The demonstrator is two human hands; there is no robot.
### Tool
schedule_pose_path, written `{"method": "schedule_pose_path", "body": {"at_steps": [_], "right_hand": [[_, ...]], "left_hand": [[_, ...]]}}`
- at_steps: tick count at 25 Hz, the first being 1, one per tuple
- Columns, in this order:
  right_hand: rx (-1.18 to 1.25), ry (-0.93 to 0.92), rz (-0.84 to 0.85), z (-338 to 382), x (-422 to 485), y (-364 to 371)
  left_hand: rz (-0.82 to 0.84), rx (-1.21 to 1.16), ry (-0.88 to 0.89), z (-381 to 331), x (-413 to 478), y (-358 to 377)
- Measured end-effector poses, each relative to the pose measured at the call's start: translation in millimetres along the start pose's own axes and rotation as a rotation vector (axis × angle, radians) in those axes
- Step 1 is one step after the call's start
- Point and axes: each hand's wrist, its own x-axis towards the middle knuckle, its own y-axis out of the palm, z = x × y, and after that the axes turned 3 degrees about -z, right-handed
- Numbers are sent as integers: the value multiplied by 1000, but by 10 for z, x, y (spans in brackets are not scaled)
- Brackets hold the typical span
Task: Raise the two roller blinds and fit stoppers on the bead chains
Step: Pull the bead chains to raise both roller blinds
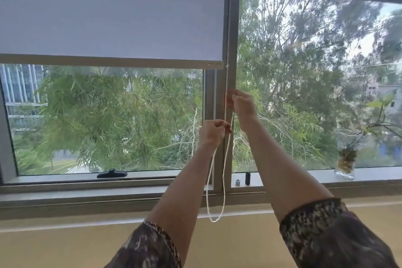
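We close both fists on the bead chain (226, 159) beside the mullion (231, 50): right hand (242, 104) above left hand (214, 131).

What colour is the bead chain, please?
White; the bead chain shows best in the head view.

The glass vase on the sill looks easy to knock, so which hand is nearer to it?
Right. The right hand grips the bead chain left of and above the glass vase; the left hand is farther left.
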Motion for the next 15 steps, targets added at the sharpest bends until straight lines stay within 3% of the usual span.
{"method": "schedule_pose_path", "body": {"at_steps": [4,11,15], "right_hand": [[-55,-36,2,259,143,77],[-219,-52,23,-289,-261,74],[-425,-68,53,-595,-403,53]], "left_hand": [[70,56,-87,335,-163,100],[223,303,-106,679,-231,-10],[106,18,-65,275,-154,-91]]}}
